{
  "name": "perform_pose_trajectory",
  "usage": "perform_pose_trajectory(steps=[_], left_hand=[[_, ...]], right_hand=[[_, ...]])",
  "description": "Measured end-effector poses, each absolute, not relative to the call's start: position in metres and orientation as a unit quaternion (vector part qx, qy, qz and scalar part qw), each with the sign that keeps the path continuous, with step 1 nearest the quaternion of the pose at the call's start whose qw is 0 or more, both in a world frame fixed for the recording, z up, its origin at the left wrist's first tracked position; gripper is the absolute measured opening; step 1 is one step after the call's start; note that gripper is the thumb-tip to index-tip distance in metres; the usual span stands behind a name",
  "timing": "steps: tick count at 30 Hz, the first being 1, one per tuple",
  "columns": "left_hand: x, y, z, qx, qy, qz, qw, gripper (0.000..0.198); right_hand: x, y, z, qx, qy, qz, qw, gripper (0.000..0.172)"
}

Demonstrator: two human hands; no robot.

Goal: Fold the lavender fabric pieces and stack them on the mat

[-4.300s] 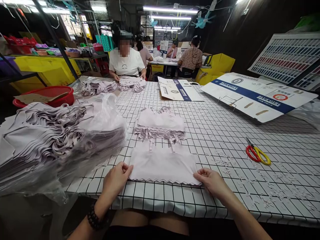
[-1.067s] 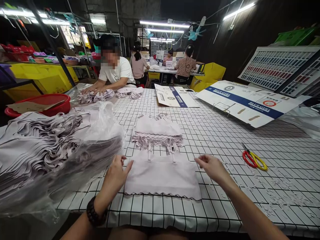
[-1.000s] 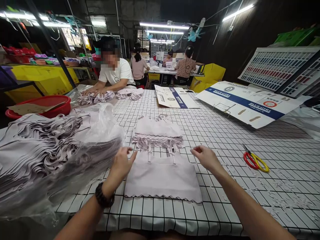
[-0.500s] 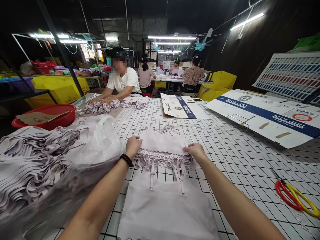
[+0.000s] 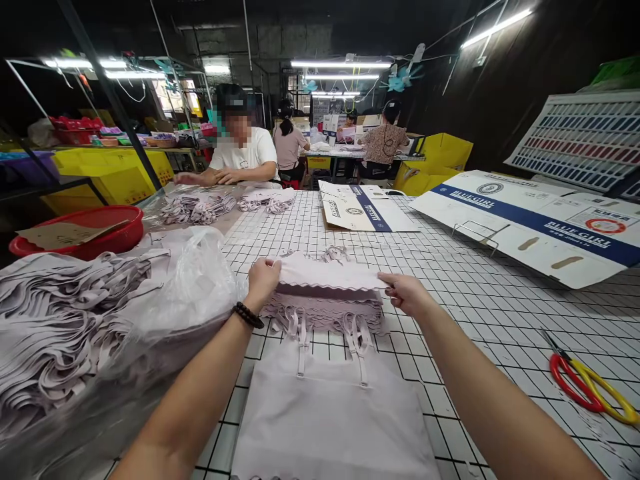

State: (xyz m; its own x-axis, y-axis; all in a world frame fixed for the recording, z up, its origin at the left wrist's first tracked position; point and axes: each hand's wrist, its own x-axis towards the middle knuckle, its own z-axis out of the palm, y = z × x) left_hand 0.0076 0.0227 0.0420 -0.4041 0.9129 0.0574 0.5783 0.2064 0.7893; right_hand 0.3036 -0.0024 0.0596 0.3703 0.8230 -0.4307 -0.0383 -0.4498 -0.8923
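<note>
My left hand, with a dark bead bracelet at the wrist, pinches the left end of a pale pink camisole with a wavy hem. At the other end, my right hand grips the same garment between thumb and fingers. Its near edge is lifted, stretched straight above a stack of like folded garments. Adjustable straps trail from the stack toward me. Nearer me, another camisole lies flat with its straps toward the stack.
A plastic bag and heaped garments fill the left side, beside a red basin. Scissors lie at right. Flattened cartons rest farther back. Across the grid-patterned table sits a co-worker near more garments.
The camisole's near edge has been raised off the stack, with both hands still at its ends. My right hand shifted slightly right and up. The co-worker's hands have drawn back from the garments.
</note>
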Motion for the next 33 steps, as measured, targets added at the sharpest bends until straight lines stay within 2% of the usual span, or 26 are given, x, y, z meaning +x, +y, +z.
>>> perform_pose_trajectory(steps=[3, 6, 11, 17, 22, 26, 30, 33], left_hand=[[0.01, 0.004, 0.058, 0.413, 0.683, 0.463, 0.386, 0.018], [0.007, -0.031, 0.068, 0.363, 0.602, 0.484, 0.521, 0.018], [-0.012, -0.115, 0.056, 0.371, 0.597, 0.43, 0.566, 0.034], [-0.029, -0.199, 0.014, 0.422, 0.686, 0.282, 0.522, 0.038], [-0.033, -0.215, 0.0, 0.482, 0.708, 0.222, 0.466, 0.029], [-0.038, -0.214, -0.005, 0.53, 0.724, 0.193, 0.398, 0.031], [-0.036, -0.22, -0.006, 0.572, 0.76, 0.171, 0.256, 0.034], [-0.029, -0.226, -0.005, 0.625, 0.738, 0.229, 0.113, 0.044]], right_hand=[[0.309, -0.021, 0.081, -0.662, -0.28, 0.526, 0.454, 0.007], [0.315, -0.055, 0.097, -0.648, -0.291, 0.551, 0.438, 0.007], [0.323, -0.136, 0.086, -0.66, -0.306, 0.565, 0.388, 0.016], [0.318, -0.219, 0.024, -0.711, -0.317, 0.567, 0.268, 0.029], [0.314, -0.239, 0.006, -0.734, -0.338, 0.514, 0.286, 0.029], [0.315, -0.239, 0.007, -0.75, -0.404, 0.451, 0.265, 0.023], [0.301, -0.237, 0.018, -0.799, -0.484, 0.274, 0.23, 0.015], [0.275, -0.23, 0.023, -0.74, -0.569, 0.277, 0.227, 0.018]])
